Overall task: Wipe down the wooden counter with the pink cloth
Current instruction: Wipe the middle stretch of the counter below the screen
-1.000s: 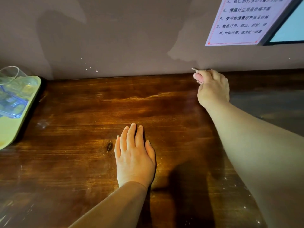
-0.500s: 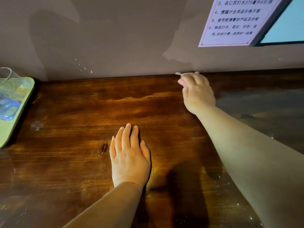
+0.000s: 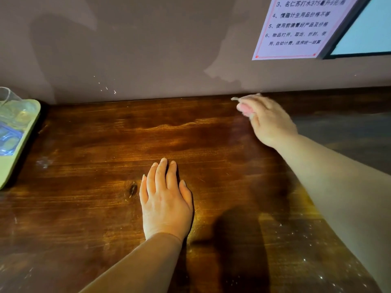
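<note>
The dark wooden counter (image 3: 105,187) fills the lower part of the view. My right hand (image 3: 268,121) is at the back of the counter, close to the wall, and grips the pink cloth (image 3: 245,107); only a small bunched part of the cloth shows past my fingers. The hand is blurred by motion. My left hand (image 3: 166,199) rests flat on the counter in the middle, fingers straight and together, holding nothing.
A pale green tray (image 3: 19,157) with clear glasses (image 3: 10,102) sits at the left edge. The brown wall (image 3: 148,49) rises behind the counter, with a printed notice (image 3: 296,28) and a framed panel (image 3: 368,28) at the top right.
My right hand has slid the cloth leftward along the back of the counter by the wall. My left hand stays pressed flat in the same spot.
</note>
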The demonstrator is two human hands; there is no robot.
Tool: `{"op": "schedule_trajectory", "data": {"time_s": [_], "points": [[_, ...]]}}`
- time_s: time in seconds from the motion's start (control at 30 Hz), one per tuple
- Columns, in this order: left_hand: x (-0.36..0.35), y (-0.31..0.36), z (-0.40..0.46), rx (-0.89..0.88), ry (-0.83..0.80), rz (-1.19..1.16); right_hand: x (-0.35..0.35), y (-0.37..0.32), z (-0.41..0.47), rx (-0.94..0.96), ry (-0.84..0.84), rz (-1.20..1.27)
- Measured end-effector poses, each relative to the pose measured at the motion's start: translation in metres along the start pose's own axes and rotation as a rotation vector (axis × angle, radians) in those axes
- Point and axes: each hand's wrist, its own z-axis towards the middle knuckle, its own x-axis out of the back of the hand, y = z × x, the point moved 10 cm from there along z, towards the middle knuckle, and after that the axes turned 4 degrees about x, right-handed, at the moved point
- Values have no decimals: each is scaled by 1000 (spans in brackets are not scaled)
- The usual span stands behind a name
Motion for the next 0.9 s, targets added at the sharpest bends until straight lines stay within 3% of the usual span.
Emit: {"op": "schedule_trajectory", "data": {"time_s": [0.1, 0.13, 0.27, 0.33, 0.43, 0.5, 0.53, 0.63, 0.7, 0.77, 0.9], "points": [[-3, -1, 0, 2, -24, 11, 7, 30, -8, -342, 90, -19], [-3, -1, 0, 2, -29, 16, 4, 17, -11, -364, 102, -10], [-2, -1, 0, -2, -25, 16, -16, -59, -26, 50, -6, 26], [-1, 0, 0, -4, -23, 11, -11, -44, -28, 92, -52, 68], [-3, -1, 0, 0, -38, 4, 8, 12, -29, -228, 49, 40], [-3, 0, 0, -4, -40, -5, 11, 8, -36, -361, 112, 14], [-4, 0, 0, -4, -47, -7, 8, -10, -38, -318, 115, 23], [-4, 0, 1, -11, -53, 19, -12, -77, -53, 58, 13, 50], [-5, 3, 2, -27, -65, 38, -14, -82, -63, 167, -66, 61], [-9, 2, 2, -34, -87, 51, -5, -58, -55, 76, -29, 65], [-8, 1, 2, -32, -83, 63, 4, -33, -56, -335, 118, 51]]}}
